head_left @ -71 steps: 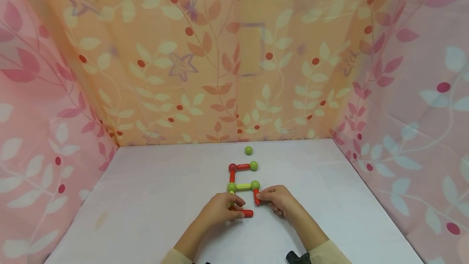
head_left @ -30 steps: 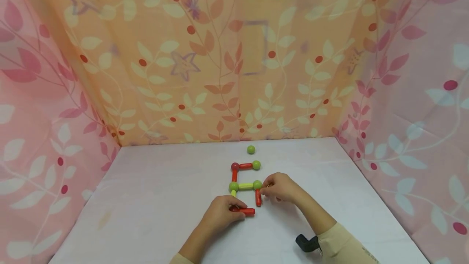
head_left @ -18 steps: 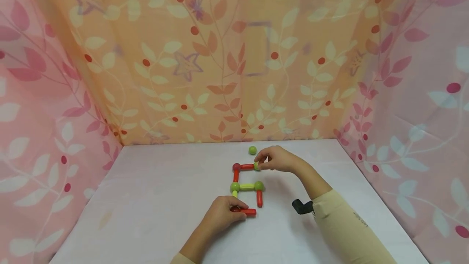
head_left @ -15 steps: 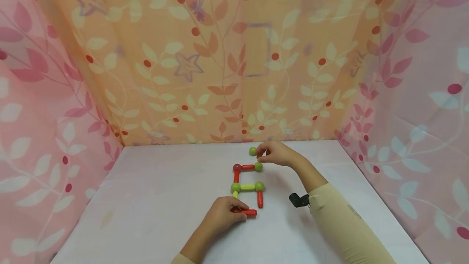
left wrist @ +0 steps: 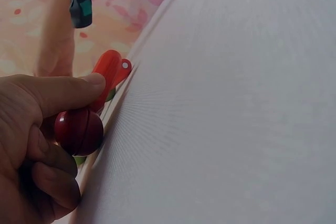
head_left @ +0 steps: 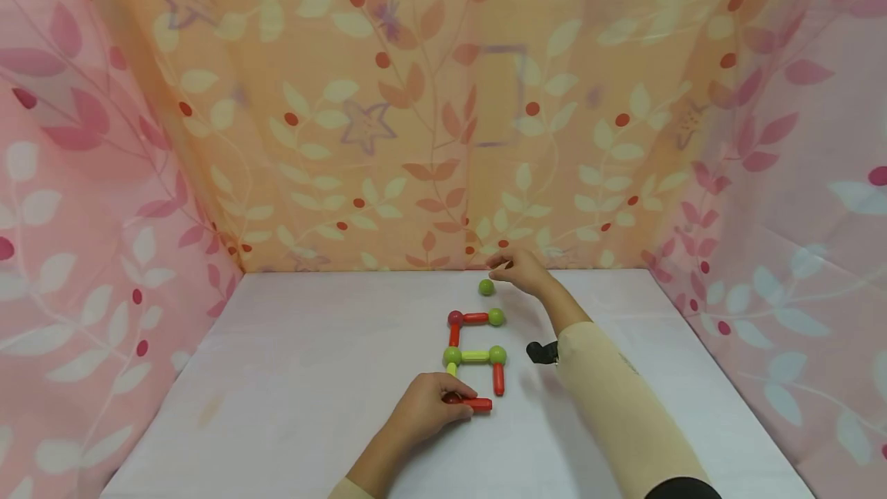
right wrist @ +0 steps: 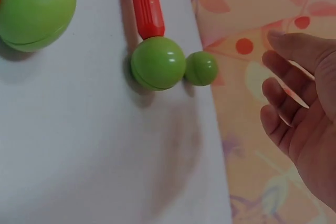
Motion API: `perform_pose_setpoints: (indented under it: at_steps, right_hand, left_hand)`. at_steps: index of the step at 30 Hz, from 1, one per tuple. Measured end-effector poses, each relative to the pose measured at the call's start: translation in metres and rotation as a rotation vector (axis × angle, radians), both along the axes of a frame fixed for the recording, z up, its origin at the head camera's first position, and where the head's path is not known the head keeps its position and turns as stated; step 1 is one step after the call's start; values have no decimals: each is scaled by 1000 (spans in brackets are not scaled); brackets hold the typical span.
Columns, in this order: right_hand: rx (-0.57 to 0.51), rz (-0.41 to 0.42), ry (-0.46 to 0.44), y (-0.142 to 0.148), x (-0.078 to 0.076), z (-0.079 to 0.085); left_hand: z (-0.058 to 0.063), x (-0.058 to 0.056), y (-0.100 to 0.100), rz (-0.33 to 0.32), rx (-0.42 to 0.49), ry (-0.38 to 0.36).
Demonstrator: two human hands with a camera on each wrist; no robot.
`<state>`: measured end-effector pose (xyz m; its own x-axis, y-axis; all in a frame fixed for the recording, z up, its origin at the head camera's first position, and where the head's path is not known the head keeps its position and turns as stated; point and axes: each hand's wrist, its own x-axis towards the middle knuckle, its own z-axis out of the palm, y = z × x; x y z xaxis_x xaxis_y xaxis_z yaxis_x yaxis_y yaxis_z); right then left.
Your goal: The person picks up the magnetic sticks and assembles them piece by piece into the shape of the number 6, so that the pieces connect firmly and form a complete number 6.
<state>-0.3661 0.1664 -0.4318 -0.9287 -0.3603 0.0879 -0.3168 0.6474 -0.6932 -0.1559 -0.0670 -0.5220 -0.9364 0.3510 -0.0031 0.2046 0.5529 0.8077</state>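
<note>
Toy rods and balls join into an angular figure on the white table, with a red ball (head_left: pixel 455 319) and a green ball (head_left: pixel 496 317) at its far end. My left hand (head_left: pixel 423 406) pinches a red rod (head_left: pixel 481 404) at the near end; a dark red ball (left wrist: pixel 80 131) attached to it shows under the thumb in the left wrist view. Fingers hide part of the yellow-green rod (head_left: pixel 452 370) there. Behind the figure sits a loose green ball (head_left: pixel 487 287). My right hand (head_left: pixel 521 271) hovers just beyond it, fingers loosely bent, apart from it and holding nothing.
Another red rod (head_left: pixel 499 380) points toward me from the figure's right green ball (head_left: pixel 497 355). An orange patterned curtain (head_left: pixel 416 137) rises at the table's (head_left: pixel 312 360) back edge. Pink patterned sheets flank both sides. A black wrist mount (head_left: pixel 542 353) hangs off the right sleeve.
My right hand has left the short red rod at the figure's right, passed over the far green ball and reached beyond the loose ball. My left hand keeps holding the near end.
</note>
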Motion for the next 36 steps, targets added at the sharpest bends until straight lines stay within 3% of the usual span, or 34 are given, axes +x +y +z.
perform_pose_setpoints:
  at_steps: [7, 12, 16, 36]
  right_hand:
    - [-51, -45, -57, -1, -12, -27]
    - [-127, -73, -138, -2, -13, -43]
    - [-127, -97, -155, -4, -10, -52]
    - [-138, -227, -150, -14, -9, -68]
  left_hand:
    - [0, 1, 0, 9, -1, -16]
    - [0, 1, 1, -6, 8, 9]
    - [1, 1, 2, 0, 3, 8]
    - [-1, -1, 0, 17, -23, -22]
